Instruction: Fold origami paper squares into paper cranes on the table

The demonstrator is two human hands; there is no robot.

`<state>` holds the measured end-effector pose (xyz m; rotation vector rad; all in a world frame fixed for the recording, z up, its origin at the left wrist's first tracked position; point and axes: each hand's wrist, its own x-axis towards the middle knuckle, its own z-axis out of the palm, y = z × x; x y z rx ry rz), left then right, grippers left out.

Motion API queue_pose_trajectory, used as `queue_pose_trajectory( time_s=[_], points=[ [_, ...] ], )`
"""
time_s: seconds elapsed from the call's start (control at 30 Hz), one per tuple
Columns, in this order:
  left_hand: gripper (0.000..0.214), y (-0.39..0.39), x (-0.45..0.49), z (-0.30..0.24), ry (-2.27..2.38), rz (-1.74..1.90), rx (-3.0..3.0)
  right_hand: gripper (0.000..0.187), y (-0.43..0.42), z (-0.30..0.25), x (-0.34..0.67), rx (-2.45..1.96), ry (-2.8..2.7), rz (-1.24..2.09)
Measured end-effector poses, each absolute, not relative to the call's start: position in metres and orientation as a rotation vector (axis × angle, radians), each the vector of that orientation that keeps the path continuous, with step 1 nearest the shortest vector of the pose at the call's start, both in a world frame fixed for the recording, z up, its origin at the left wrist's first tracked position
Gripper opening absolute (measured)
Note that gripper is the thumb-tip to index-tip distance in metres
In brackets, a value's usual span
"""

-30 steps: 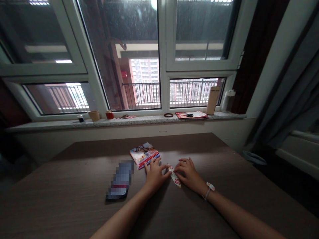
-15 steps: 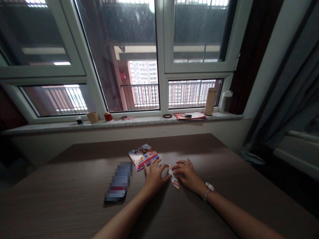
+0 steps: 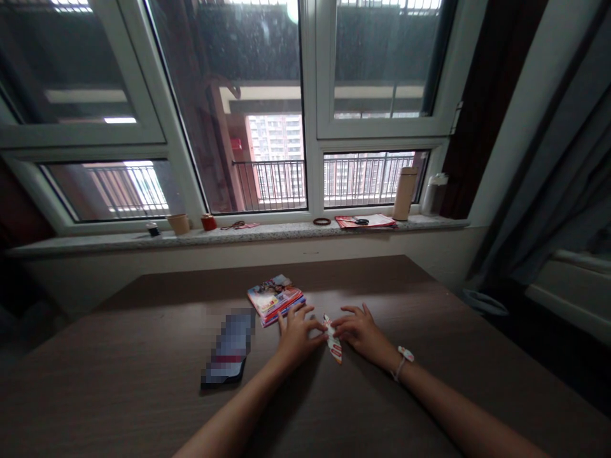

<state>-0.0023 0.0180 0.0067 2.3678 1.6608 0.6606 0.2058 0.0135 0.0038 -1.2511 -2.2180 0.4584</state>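
Observation:
A narrow strip of folded paper (image 3: 335, 350), white with red print and pointed at its lower end, lies on the table between my hands. My left hand (image 3: 300, 338) has the thumb and index finger pinched at its left edge, the other fingers spread toward the booklets. From the other side, my right hand (image 3: 360, 334) grips the upper right edge with its fingertips, two fingers lifted away. A bracelet with a white charm (image 3: 405, 355) circles my right wrist. Just beyond my left fingers is a small stack of colourful booklets (image 3: 274, 298).
A phone (image 3: 229, 350), its screen blurred out, lies left of my left forearm on the brown table (image 3: 133, 356). Along the windowsill (image 3: 286, 233) stand a paper cup (image 3: 178, 224), a red spool (image 3: 209, 222), scissors (image 3: 361, 221) on red papers and a tan flask (image 3: 404, 194).
My left thumb and index finger have drawn closer together at the paper's edge. My right fingers have shifted slightly right, showing more of the strip. The whole view has moved a little.

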Motion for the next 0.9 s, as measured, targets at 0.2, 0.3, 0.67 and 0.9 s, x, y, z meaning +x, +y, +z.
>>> queue_pose_trajectory(
  time_s=[0.2, 0.3, 0.67, 0.9],
  points=[
    [0.016, 0.018, -0.004, 0.011, 1.667, 0.619, 2.338, 0.015, 0.009, 0.006, 0.202, -1.299, -2.175, 0.512],
    [0.017, 0.019, -0.006, 0.012, 1.654, 0.596, 2.346, 0.013, 0.008, 0.006, 0.198, -1.324, -2.136, 0.574],
    [0.027, 0.026, -0.012, 0.005, 1.423, 0.679, 2.453, 0.017, 0.011, 0.003, 0.192, -1.363, -2.029, 0.635],
    [0.011, 0.021, -0.007, 0.003, 1.423, 0.790, 2.562, 0.014, 0.012, 0.003, 0.193, -1.367, -2.009, 0.668]
  ],
)
